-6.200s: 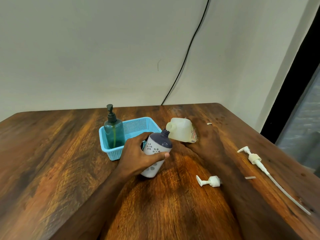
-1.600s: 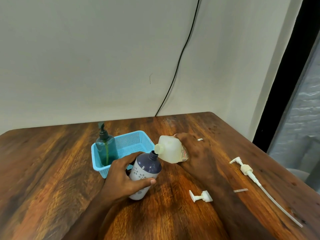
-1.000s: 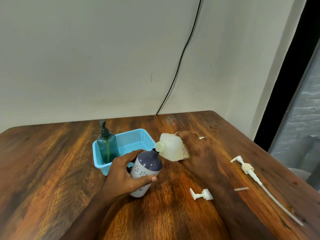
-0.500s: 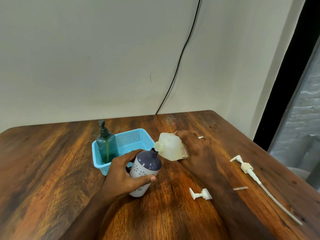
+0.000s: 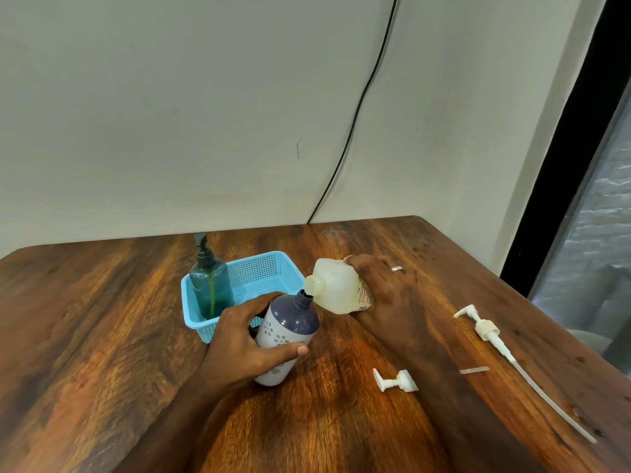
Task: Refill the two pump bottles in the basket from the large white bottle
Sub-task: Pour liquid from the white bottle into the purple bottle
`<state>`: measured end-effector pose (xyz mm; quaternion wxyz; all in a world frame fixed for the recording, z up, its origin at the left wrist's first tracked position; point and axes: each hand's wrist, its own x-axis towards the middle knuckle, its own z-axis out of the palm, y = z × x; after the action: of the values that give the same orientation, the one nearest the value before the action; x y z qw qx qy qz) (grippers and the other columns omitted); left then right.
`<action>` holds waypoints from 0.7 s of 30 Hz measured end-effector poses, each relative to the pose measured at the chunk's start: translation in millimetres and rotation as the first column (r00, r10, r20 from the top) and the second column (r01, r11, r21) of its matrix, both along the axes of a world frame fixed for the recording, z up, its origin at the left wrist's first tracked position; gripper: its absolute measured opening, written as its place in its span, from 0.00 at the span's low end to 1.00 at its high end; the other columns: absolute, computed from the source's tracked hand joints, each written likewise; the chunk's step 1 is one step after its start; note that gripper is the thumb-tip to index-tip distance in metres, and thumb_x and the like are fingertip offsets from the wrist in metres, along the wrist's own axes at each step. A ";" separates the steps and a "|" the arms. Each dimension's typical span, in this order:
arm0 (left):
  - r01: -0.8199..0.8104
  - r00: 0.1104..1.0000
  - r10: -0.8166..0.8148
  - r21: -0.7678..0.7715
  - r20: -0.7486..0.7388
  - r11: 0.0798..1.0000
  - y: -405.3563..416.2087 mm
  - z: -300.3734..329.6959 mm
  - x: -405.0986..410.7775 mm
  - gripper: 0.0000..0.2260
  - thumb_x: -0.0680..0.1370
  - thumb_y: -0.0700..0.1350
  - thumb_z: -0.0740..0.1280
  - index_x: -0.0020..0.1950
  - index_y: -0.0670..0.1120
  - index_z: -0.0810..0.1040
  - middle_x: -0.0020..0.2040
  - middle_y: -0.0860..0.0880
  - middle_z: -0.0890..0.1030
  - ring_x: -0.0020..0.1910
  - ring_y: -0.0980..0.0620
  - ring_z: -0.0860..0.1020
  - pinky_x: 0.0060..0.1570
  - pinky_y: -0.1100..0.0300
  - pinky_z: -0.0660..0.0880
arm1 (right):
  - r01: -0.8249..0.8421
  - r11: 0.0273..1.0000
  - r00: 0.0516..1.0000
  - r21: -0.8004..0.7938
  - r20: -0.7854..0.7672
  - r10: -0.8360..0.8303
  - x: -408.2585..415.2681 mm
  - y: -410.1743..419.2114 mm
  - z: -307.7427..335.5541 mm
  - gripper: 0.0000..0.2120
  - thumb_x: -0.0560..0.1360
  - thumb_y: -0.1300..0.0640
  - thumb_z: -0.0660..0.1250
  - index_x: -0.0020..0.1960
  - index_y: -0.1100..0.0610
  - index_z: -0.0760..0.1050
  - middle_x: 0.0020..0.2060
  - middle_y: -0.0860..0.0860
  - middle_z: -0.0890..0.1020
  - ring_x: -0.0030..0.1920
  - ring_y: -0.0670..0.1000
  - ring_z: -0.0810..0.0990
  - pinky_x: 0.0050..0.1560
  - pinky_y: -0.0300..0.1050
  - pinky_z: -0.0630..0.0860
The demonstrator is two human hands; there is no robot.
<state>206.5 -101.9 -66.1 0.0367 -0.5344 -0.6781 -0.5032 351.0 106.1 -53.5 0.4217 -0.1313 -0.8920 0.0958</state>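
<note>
I have the left hand wrapped around the purple-topped pump bottle, tilted on the table just in front of the basket. The right hand clamps the large white bottle, tipped so its spout sits against the open neck. The necks are narrow (both bottles lean), so a small slip could spill soap down the side. The green pump bottle waits in the basket.

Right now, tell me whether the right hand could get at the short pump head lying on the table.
Probably not yet: the right hand is tipping the large white bottle. The short pump head lies in the open beside that forearm.
</note>
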 end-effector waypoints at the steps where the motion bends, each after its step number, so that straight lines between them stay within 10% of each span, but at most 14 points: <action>1: -0.001 1.000 0.001 -0.002 0.001 1.000 -0.2 -0.7 -0.7 0.27 0.63 0.63 0.79 0.60 0.61 0.78 0.55 0.64 0.83 0.55 0.60 0.82 0.49 0.64 0.80 | -0.002 1.000 1.000 0.002 0.002 0.002 -0.2 0.2 0.0 0.32 0.67 0.42 0.74 0.67 0.44 0.66 0.62 0.50 0.80 0.61 0.56 0.79 0.60 0.69 0.74; 21: 0.016 1.000 -0.016 0.000 -0.014 1.000 -1.2 5.0 -0.8 0.26 0.64 0.63 0.78 0.60 0.59 0.79 0.55 0.63 0.83 0.56 0.61 0.81 0.50 0.66 0.79 | -0.011 0.999 1.000 0.042 0.009 0.011 -0.1 3.3 0.3 0.34 0.67 0.45 0.78 0.68 0.45 0.66 0.62 0.51 0.80 0.61 0.57 0.79 0.59 0.69 0.74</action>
<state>205.7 -103.1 -61.1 0.0372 -0.5433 -0.6735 -0.4999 350.9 109.4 -53.2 0.4199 -0.1178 -0.8964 0.0788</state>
